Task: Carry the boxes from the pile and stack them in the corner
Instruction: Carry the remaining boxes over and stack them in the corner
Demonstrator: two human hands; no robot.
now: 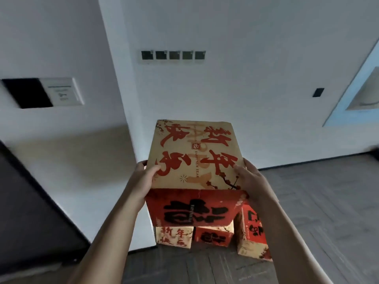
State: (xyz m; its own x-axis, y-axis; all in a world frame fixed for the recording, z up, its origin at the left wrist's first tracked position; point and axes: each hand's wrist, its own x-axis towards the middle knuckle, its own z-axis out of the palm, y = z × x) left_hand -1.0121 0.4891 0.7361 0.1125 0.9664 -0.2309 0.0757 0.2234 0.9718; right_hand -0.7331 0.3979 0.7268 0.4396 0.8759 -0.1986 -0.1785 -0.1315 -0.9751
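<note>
I hold a cardboard box with a tan top bearing red characters and a red front with black characters. My left hand grips its left side and my right hand grips its right side. The box hangs in the air above other boxes of the same print on the floor by the wall corner. Below it stand a tan box against the wall, a red-faced box beside it, and a third box to the right. The held box hides their tops.
A white wall corner rises behind the boxes, with a row of dark switches. A dark door is at the left. Grey wood-pattern floor stretches to the right. A light blue framed panel is at the far right.
</note>
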